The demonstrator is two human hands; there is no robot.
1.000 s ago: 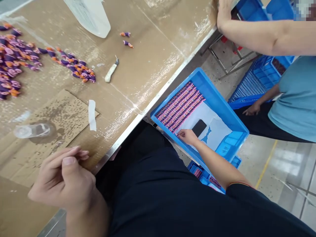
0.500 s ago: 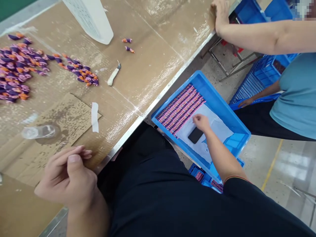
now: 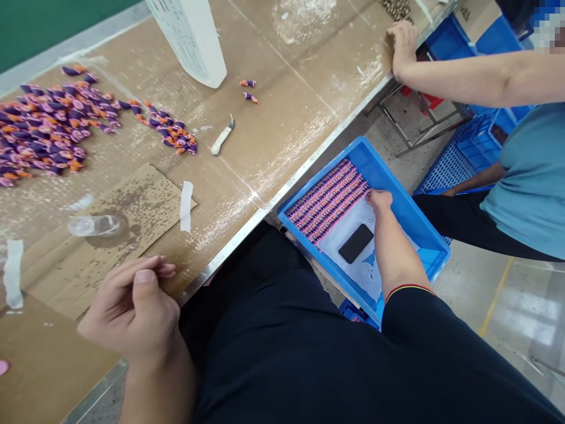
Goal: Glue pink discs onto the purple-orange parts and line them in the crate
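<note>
My right hand (image 3: 380,201) reaches into a blue plastic tray (image 3: 408,203), fingertips pinched at the far end of the nearest of several rows of small purple, orange and pink pieces (image 3: 329,200). Whatever it pinches is too small to make out. The rows lie on a white sheet (image 3: 338,235), beside a black phone (image 3: 355,243). My left hand (image 3: 136,300) hovers by the table's edge over the cardboard (image 3: 145,188), fingers curled together and thumb laid over them; its inside is hidden. A heap of loose twisted pieces (image 3: 53,126) in the same colours lies on the table.
A clear cup (image 3: 97,225) lies on the wet-spotted cardboard, held by white tape (image 3: 186,206). Farther off are a small white-handled tool (image 3: 223,136), two loose pieces (image 3: 249,91) and a white plastic container (image 3: 194,41). A co-worker's arm (image 3: 463,76) leans on the table's right edge.
My right hand has moved from above the phone to the end of the nearest row, uncovering the phone. The left hand keeps its curled pose. The view has shifted slightly left.
</note>
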